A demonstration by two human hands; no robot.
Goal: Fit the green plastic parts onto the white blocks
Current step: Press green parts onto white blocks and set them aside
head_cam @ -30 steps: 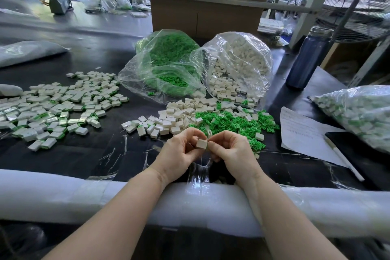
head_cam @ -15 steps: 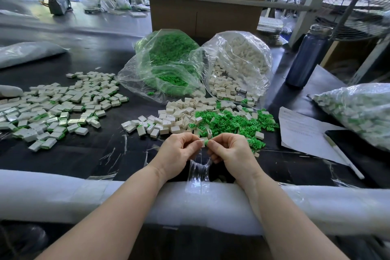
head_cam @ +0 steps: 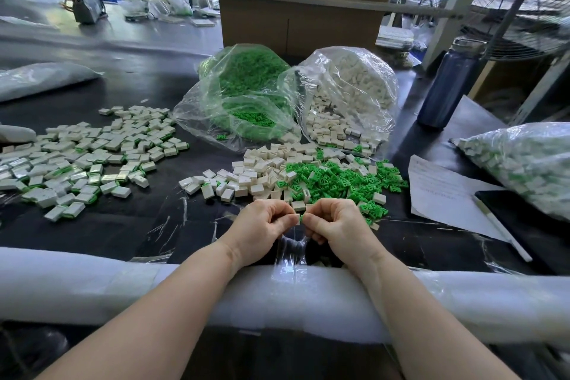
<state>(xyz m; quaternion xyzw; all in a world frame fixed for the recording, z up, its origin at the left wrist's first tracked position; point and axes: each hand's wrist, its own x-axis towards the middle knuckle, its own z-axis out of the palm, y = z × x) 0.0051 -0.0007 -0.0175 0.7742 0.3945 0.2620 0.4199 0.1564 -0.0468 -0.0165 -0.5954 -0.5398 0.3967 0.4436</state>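
Hands: left hand (head_cam: 262, 227) and right hand (head_cam: 334, 225) meet at the near table edge, fingers curled, pinching one block (head_cam: 296, 217) and one green part (head_cam: 301, 218) pressed together between the fingertips.
Done: fitted pile (head_cam: 83, 160) at far left; a bag (head_cam: 524, 163) at right seems to hold more.
Left: loose blocks (head_cam: 256, 173) and green parts (head_cam: 336, 179) just beyond the hands, plus green bag (head_cam: 243, 95) and white bag (head_cam: 348, 102) behind.
Progress: judged far from finished.
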